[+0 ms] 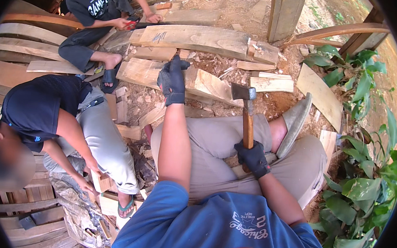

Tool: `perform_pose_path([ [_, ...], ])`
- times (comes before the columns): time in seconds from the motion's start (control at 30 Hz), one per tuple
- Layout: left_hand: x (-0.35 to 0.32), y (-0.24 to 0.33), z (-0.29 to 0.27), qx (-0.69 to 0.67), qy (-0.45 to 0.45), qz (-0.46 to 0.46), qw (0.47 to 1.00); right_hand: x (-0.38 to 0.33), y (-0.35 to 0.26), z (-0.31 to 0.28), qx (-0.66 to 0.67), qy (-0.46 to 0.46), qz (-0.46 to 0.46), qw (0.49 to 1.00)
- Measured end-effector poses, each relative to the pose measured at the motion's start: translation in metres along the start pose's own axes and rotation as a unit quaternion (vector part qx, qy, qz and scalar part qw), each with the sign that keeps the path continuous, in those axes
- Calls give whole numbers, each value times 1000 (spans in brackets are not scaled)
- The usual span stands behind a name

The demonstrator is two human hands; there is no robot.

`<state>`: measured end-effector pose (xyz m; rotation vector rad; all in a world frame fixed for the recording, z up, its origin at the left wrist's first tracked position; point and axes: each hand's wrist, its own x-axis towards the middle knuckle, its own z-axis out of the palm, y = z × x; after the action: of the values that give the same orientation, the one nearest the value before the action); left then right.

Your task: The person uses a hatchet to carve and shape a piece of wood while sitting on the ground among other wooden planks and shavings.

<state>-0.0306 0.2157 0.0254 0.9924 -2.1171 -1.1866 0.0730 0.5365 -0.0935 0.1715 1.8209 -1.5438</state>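
My left hand (173, 81), in a dark grey and black glove, lies over a thick pale wooden block (140, 71). Its fingers curl at the block's far edge and seem to grip it. The block's right end (210, 84) has rough, chopped faces. My right hand (252, 159), gloved in black, is closed around the wooden handle of a hatchet (248, 123). The hatchet stands nearly upright above my folded legs. Its metal head (243, 92) is at the top, close to the block's right end, with the dark blade toward the left.
A long squared beam (195, 38) lies beyond the block. Flat offcuts (271, 84) and wood chips surround it. At left, one person (43, 108) bends over a small wood piece (101, 181); another (103, 6) sits farther back. Leafy plants (357, 195) border the right, near a post (285, 15).
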Motion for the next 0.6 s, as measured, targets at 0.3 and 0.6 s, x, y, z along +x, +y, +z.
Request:
perform_pose_path([
  [0.3, 29, -61, 20, -552, -194, -69, 808, -3, -8, 1, -24, -7, -1, 1000],
  [0.6, 34, -73, 26, -546, -197, -6, 814, -1, -10, -2, -34, -18, -3, 999],
])
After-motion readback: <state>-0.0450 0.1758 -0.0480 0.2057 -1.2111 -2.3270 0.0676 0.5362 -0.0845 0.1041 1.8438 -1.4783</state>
